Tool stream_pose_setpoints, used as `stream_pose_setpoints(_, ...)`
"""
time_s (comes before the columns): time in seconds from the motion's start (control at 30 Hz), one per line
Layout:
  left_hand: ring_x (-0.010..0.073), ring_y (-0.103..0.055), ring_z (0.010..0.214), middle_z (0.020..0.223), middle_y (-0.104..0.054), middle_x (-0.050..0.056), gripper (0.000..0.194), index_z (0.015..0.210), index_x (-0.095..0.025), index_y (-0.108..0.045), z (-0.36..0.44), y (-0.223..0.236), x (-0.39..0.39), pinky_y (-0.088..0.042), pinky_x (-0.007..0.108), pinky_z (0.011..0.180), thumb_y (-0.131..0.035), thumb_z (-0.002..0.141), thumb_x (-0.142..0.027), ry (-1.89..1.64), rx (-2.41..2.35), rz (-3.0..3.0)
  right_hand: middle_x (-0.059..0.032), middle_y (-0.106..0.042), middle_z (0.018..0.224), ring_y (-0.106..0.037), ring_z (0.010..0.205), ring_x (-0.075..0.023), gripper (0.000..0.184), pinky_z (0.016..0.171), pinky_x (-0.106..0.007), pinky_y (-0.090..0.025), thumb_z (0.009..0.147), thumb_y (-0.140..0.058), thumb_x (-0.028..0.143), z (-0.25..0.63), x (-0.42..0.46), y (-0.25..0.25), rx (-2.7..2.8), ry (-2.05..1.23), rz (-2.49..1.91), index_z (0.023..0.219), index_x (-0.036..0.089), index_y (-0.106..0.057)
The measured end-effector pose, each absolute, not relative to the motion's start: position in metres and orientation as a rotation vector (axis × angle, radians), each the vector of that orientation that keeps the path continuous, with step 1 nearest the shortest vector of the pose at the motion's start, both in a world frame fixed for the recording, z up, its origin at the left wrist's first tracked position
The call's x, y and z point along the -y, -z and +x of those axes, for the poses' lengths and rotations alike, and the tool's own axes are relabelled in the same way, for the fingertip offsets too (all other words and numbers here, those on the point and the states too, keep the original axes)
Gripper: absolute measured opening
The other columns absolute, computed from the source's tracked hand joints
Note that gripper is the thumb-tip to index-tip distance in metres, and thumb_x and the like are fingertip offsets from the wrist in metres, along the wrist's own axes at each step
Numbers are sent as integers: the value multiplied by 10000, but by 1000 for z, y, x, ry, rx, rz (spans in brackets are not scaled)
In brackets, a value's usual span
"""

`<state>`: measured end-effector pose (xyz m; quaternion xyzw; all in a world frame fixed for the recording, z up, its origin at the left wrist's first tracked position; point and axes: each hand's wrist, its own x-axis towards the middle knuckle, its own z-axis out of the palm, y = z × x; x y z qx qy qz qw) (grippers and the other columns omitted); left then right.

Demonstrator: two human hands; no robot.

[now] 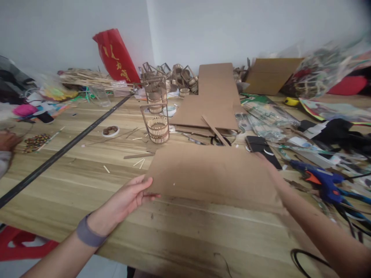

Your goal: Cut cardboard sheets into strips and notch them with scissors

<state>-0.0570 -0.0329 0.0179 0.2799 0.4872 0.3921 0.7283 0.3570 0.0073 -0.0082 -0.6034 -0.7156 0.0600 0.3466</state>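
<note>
A plain cardboard sheet [211, 177] is over the near middle of the wooden table [185, 243]. At its 9 o'clock, the left hand [138, 193] is part-closed, with the corner between thumb and loosely spread fingers. Near 3 o'clock, the right hand [264, 162] meets the opposite edge; blur and a hidden grip mean I cannot tell how far its fingers close. Between 10 and 11, a small slatted basket [158, 130] stands upright on its base. A larger cut cardboard piece [211, 100] lies at 12, a dark phone [262, 148] at 2, and a blue glue gun [323, 179] further out at 3. Toward 9, at the table's far side, is another person's hand [8, 139].
</note>
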Motion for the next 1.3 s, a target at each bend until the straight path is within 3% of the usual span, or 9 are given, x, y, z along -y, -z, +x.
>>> stream_pose_setpoints(0.13, 164, -740, 765, 907, -768, 5, 368, 928, -192, -711, -69, -11, 46, -600, 291, 783, -916, 684, -375, -745, -1152, 670, -37, -663, 774, -634, 695, -203, 337, 593, -332, -504, 867, -682, 559, 374, -5, -5, 1834, -100, -1704, 863, 224, -643)
stream_pose_setpoints(0.3, 204, -729, 933, 1080, -755, 65, 455, 1045, -187, -686, -63, -7, 47, -579, 333, 868, -872, 731, -457, -616, -1080, 795, -13, -656, 655, -584, 499, -220, 398, 452, -335, -419, 782, -651, 652, 363, 9, -11, 1842, -200, -1739, 874, 279, -550)
stream_pose_setpoints(0.4, 184, -723, 882, 1091, -728, 64, 482, 1106, -189, -637, -59, 0, 44, -571, 332, 850, -826, 771, -478, -591, -1044, 892, -22, -702, 716, -642, 570, -240, 361, 506, -357, -482, 792, -636, 612, 345, 20, -10, 1924, -319, -1693, 896, 276, -556)
stream_pose_setpoints(0.53, 138, -636, 575, 743, -653, -27, 552, 1311, -175, -505, -57, 5, 42, -482, 246, 557, -673, 881, -478, -470, -1159, 1163, -36, -757, 821, -706, 691, -241, 243, 607, -351, -544, 823, -640, 457, 323, 28, -11, 2144, -595, -1621, 949, 251, -621)
stream_pose_setpoints(0.63, 179, -621, 558, 660, -634, -36, 656, 1501, -155, -348, -59, 0, 42, -425, 261, 540, -563, 937, -411, -365, -1427, 1604, -51, -785, 912, -732, 745, -242, 239, 645, -355, -568, 851, -595, 404, 318, 30, -10, 2212, -689, -1583, 1019, 242, -641)
stream_pose_setpoints(0.77, 293, -731, 786, 871, -772, 119, 475, 1411, -142, -539, -67, -8, 38, -476, 337, 659, -472, 985, -340, -174, -1804, 2201, -78, -795, 980, -754, 782, -272, 311, 656, -387, -588, 865, -573, 396, 323, 30, -4, 2277, -654, -1586, 1115, 230, -652)
stream_pose_setpoints(0.87, 282, -745, 836, 987, -793, 121, 339, 1234, -202, -676, -74, -12, 27, -509, 337, 692, -457, 1009, -329, -170, -1856, 2380, -103, -779, 1094, -755, 919, -298, 363, 766, -427, -604, 863, -580, 355, 324, 27, 0, 2368, -589, -1518, 1192, 226, -666)
stream_pose_setpoints(1.07, 289, -664, 1065, 1110, -738, 139, 264, 1110, -162, -724, -74, -13, -27, -510, 441, 957, -498, 988, -220, -331, -1705, 2558, -106, -695, 1085, -697, 1001, -267, 462, 880, -417, -591, 833, -583, 204, 312, 24, 1, 2550, -559, -1326, 1288, 231, -655)
stream_pose_setpoints(1.3, 260, -555, 1272, 1343, -651, 121, 354, 1256, -164, -654, -44, -5, -100, -417, 428, 1109, -541, 927, -99, -290, -1340, 2730, -124, -664, 1066, -674, 1009, -273, 437, 883, -431, -583, 854, -570, 183, 307, 25, -4, 2581, -496, -1342, 1281, 202, -664)
